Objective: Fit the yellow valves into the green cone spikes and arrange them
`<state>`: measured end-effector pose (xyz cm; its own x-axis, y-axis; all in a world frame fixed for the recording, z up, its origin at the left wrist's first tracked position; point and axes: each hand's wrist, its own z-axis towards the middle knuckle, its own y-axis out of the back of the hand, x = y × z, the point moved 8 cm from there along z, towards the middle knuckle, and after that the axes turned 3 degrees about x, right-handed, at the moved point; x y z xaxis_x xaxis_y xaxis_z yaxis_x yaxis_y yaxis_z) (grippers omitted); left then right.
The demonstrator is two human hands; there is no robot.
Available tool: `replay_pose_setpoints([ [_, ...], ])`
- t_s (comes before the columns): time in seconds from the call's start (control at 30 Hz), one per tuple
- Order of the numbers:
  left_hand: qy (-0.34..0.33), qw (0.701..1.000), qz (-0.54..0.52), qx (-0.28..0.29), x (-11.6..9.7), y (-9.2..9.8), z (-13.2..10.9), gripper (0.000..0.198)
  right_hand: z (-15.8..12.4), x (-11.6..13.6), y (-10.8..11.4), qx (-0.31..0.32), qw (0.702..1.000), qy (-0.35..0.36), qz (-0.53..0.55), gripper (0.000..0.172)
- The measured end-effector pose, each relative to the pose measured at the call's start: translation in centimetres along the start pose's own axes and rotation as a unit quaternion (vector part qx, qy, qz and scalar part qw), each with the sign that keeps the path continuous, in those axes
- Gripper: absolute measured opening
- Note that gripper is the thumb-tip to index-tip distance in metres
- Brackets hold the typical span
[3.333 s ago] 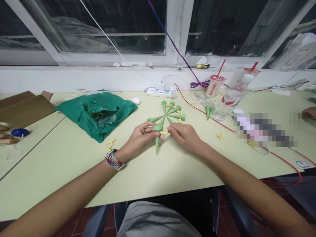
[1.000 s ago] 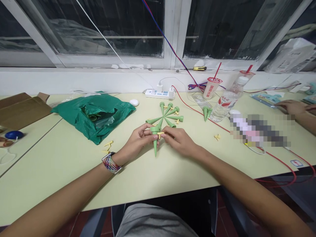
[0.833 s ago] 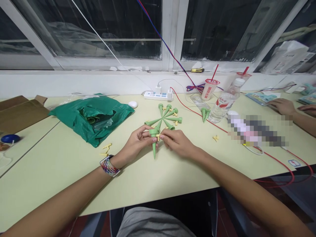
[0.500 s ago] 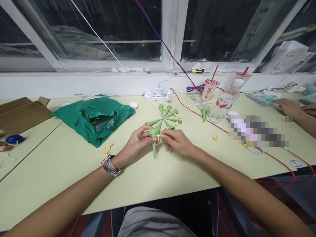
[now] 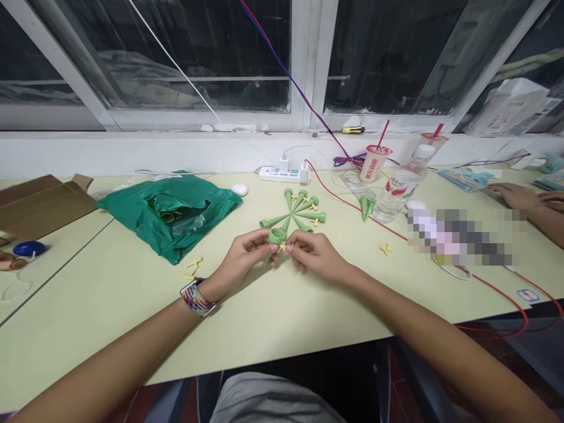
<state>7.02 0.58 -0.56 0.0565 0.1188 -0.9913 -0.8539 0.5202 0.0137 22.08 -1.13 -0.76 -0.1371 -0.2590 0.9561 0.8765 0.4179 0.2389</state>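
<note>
Between my hands is a green plastic watering spike (image 5: 277, 236), its round threaded mouth tilted toward me and its tip pointing down. My left hand (image 5: 249, 251) is closed around the spike's body. With thumb and finger, my right hand (image 5: 312, 251) pinches a small yellow valve (image 5: 282, 248) at the spike's side. Just beyond, several green spikes (image 5: 291, 212) lie in a star with their tips together, some with yellow valves fitted. Loose yellow valves (image 5: 192, 267) lie near my left wrist, and others (image 5: 385, 249) are to the right.
A torn green plastic bag (image 5: 176, 205) lies at left beside a cardboard box (image 5: 48, 205). Two more spikes (image 5: 366, 207) lie by a water bottle (image 5: 399, 188). A power strip (image 5: 284, 174) and a red cable (image 5: 343, 202) are behind. Another person's hand (image 5: 513, 194) is at far right.
The spike in my hands has tilted, so its mouth now faces me and its tip swings down and left. My right hand stays at the yellow valve.
</note>
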Motion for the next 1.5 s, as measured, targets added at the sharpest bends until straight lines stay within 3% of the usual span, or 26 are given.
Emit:
replay_pose_setpoints([
  [0.2, -0.007, 0.997, 0.074, -0.032, -0.5, 0.5, 0.0, 0.031, 0.1, -0.1, -0.2, -0.003, 1.0, -0.012, 0.018, 0.02],
  [0.27, -0.064, 0.988, 0.114, -0.082, -1.6, 1.1, -0.3, 0.029, 0.2, -0.3, -0.2, -0.016, 0.999, -0.017, 0.031, 0.023],
  [0.37, -0.173, 0.944, 0.209, -0.188, -4.0, 2.2, -1.7, 0.02, 0.1, -0.4, -0.1, -0.047, 0.998, -0.001, 0.049, 0.025],
  [0.43, -0.177, 0.93, 0.244, -0.211, -4.6, 2.4, -2.2, 0.016, 0.0, -0.3, 0.1, -0.073, 0.996, 0.027, 0.047, 0.023],
  [0.6, -0.039, 0.973, 0.162, -0.157, -3.0, 1.9, -1.6, 0.037, -0.5, 0.6, -0.4, -0.107, 0.987, 0.106, -0.059, 0.015],
  [0.77, 0.0, 0.982, 0.113, -0.152, -3.1, 1.3, -1.3, 0.046, -0.8, 1.6, -1.0, -0.122, 0.963, 0.169, -0.17, 0.009],
  [1.0, 0.044, 0.993, -0.058, -0.096, -2.1, 0.2, -1.5, 0.075, -1.1, 2.0, -0.3, -0.171, 0.94, 0.185, -0.231, 0.011],
  [1.13, 0.062, 0.991, -0.066, -0.101, -1.2, 0.3, -1.9, 0.055, -1.3, 2.1, -0.5, -0.179, 0.925, 0.205, -0.266, 0.011],
  [1.33, 0.108, 0.986, -0.122, -0.023, -0.6, -1.0, -1.9, 0.045, -1.3, 2.1, -0.6, -0.185, 0.917, 0.212, -0.283, 0.014],
  [1.5, 0.097, 0.986, -0.124, -0.046, -0.9, -0.8, -1.7, 0.033, -1.2, 2.4, -0.7, -0.174, 0.914, 0.218, -0.295, 0.019],
])
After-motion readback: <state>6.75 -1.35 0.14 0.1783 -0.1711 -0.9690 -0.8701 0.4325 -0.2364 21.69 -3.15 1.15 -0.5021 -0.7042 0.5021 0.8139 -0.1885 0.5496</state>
